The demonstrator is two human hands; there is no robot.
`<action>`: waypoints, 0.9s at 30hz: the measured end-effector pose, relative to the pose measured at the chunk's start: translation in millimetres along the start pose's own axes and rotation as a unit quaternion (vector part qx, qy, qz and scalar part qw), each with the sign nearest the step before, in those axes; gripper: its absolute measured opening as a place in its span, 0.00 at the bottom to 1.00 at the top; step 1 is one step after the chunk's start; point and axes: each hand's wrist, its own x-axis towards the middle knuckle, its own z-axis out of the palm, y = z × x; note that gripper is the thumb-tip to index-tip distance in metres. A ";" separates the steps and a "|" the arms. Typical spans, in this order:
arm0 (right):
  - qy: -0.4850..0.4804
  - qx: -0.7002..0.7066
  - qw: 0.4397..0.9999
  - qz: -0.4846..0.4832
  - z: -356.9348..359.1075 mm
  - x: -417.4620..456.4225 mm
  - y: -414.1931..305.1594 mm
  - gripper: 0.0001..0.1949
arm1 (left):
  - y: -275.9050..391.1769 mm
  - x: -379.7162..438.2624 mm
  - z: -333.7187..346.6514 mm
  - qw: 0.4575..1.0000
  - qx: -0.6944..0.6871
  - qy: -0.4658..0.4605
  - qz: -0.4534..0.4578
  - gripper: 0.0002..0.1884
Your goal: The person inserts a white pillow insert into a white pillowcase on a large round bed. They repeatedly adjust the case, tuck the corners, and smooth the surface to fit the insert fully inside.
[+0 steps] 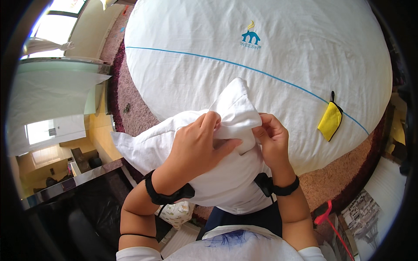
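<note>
A white fabric-covered pillow [228, 186] rests against my lap, one pointed corner sticking out to the left. Its loose upper fabric is gathered between my hands, with a peaked fold standing up. My left hand [199, 143] pinches the fold near the thumb and index finger, thumb stretched to the right. On the right side of the same fold, my right hand [272, 137] grips the fabric edge between thumb and fingers. Both wrists wear black bands with dark devices. Beyond lies a large round white cushion [196, 81] with blue piping and a logo.
A yellow fabric pouch [330, 121] with black trim lies on the round cushion. Beneath is a pinkish rug [137, 104] with a dark border. A glass table [58, 81] stands left, a dark-topped piece of furniture [94, 202] lower left. A red ribbon [326, 213] hangs lower right.
</note>
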 end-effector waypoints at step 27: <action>-0.235 -0.022 0.928 -0.289 34.9 -153.3 -152.1 0.07 | 213.8 -160.5 -76.1 0.964 0.118 0.168 0.170 0.08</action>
